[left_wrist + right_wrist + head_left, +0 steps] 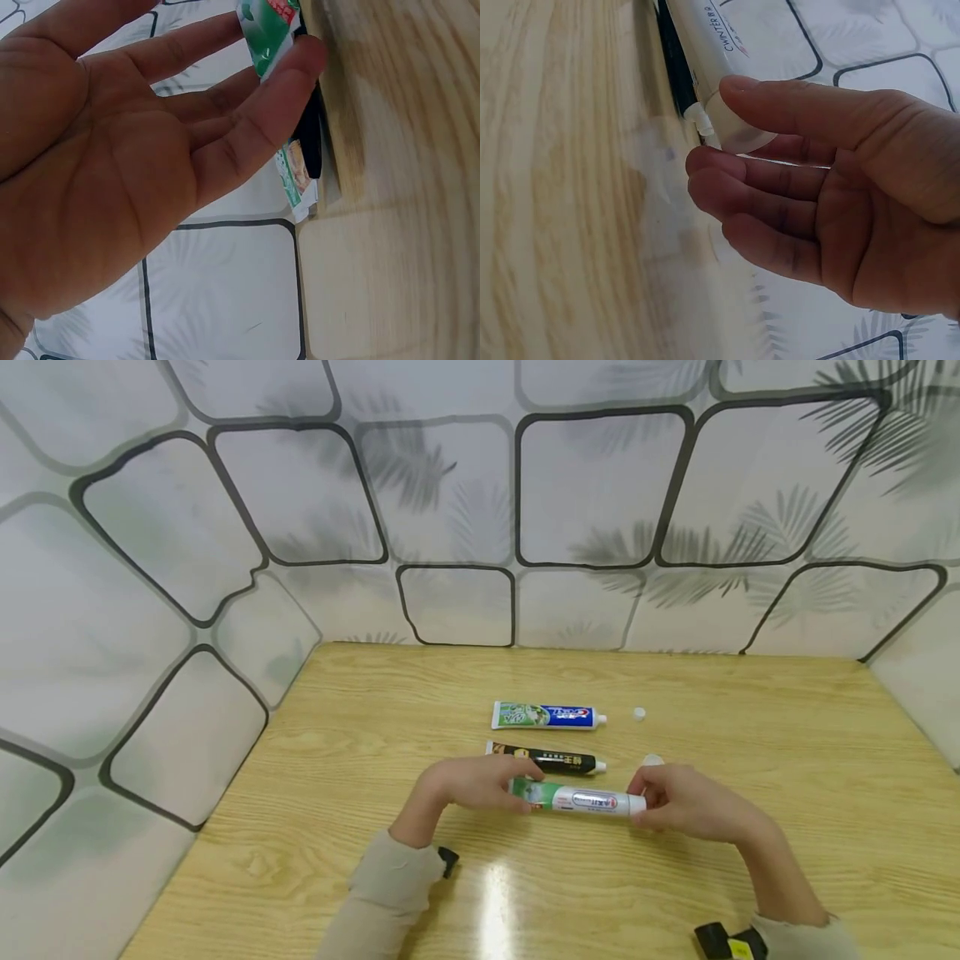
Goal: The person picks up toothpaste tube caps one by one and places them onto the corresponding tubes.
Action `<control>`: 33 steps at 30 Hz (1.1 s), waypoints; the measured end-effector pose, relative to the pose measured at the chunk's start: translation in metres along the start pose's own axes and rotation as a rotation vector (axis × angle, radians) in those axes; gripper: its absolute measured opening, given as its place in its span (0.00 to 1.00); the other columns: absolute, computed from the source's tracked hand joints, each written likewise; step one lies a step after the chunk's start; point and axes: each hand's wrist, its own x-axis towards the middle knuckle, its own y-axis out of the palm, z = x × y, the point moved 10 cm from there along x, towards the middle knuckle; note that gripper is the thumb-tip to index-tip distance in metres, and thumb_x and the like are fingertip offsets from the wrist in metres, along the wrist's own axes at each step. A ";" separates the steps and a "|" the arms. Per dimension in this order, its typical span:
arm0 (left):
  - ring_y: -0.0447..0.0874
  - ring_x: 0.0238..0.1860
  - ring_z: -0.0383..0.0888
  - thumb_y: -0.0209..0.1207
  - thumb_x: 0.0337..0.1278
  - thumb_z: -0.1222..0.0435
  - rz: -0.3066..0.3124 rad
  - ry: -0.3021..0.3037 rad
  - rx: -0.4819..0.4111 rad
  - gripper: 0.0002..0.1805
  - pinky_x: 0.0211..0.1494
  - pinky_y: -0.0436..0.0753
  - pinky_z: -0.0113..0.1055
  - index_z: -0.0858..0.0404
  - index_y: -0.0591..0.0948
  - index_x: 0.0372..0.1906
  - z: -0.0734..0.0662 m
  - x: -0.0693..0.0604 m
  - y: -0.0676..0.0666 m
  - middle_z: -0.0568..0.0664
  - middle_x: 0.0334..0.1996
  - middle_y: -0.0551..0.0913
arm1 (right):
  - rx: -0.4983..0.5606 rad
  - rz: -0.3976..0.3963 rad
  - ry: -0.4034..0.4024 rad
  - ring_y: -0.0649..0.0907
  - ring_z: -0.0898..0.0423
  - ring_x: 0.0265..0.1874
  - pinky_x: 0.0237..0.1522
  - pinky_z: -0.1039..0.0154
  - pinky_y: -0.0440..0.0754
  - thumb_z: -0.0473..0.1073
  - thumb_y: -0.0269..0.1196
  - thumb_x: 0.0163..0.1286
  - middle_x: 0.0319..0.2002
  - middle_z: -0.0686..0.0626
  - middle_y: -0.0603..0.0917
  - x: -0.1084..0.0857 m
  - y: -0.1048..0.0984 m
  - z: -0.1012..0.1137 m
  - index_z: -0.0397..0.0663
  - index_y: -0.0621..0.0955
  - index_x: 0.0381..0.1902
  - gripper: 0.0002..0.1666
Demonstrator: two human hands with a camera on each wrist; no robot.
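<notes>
A white-and-green toothpaste tube (592, 800) is held level between both hands, low over the wooden table. My left hand (483, 781) pinches its green crimped tail (266, 34), with the palm showing in the left wrist view. At the other end, my right hand (693, 802) grips the wide white cap (739, 124) with thumb and fingertips. Just behind lies a black toothpaste tube (562, 762), its narrow white nozzle bare; the left hand hides some of it. Farther back is a blue-and-green toothpaste tube (547, 717), also uncapped.
A small white cap (639, 714) stands right of the blue-and-green tube. Another white cap (653, 760) sits beyond the right hand, partly covered by it. The wood-grain table (360, 718) meets a patterned wall covering (457, 606) at the back and left.
</notes>
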 end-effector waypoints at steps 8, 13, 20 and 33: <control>0.75 0.50 0.39 0.58 0.69 0.62 0.005 -0.023 0.039 0.25 0.58 0.73 0.34 0.64 0.72 0.68 -0.002 0.002 0.002 0.48 0.53 0.79 | -0.058 -0.012 0.009 0.75 0.59 0.26 0.29 0.66 0.73 0.42 0.73 0.59 0.26 0.54 0.79 0.004 0.004 -0.004 0.45 0.80 0.41 0.15; 0.75 0.49 0.39 0.59 0.68 0.62 -0.006 -0.019 0.071 0.22 0.55 0.74 0.32 0.63 0.75 0.64 -0.003 0.002 0.001 0.48 0.52 0.79 | -0.059 -0.011 0.032 0.74 0.58 0.26 0.28 0.66 0.72 0.41 0.72 0.59 0.26 0.53 0.78 0.006 0.006 -0.007 0.45 0.79 0.41 0.15; 0.74 0.43 0.37 0.59 0.69 0.62 -0.016 -0.007 0.107 0.19 0.47 0.75 0.31 0.64 0.78 0.60 -0.005 0.004 0.000 0.49 0.49 0.81 | -0.057 -0.015 0.045 0.74 0.58 0.26 0.27 0.66 0.71 0.41 0.71 0.61 0.26 0.52 0.78 0.006 0.006 -0.009 0.44 0.80 0.43 0.15; 0.75 0.43 0.36 0.57 0.71 0.60 -0.015 -0.032 0.104 0.20 0.48 0.75 0.31 0.64 0.77 0.62 -0.002 0.004 0.001 0.48 0.51 0.81 | -0.028 -0.001 0.083 0.74 0.56 0.26 0.27 0.66 0.71 0.43 0.70 0.63 0.27 0.52 0.78 0.006 0.007 -0.013 0.41 0.81 0.46 0.16</control>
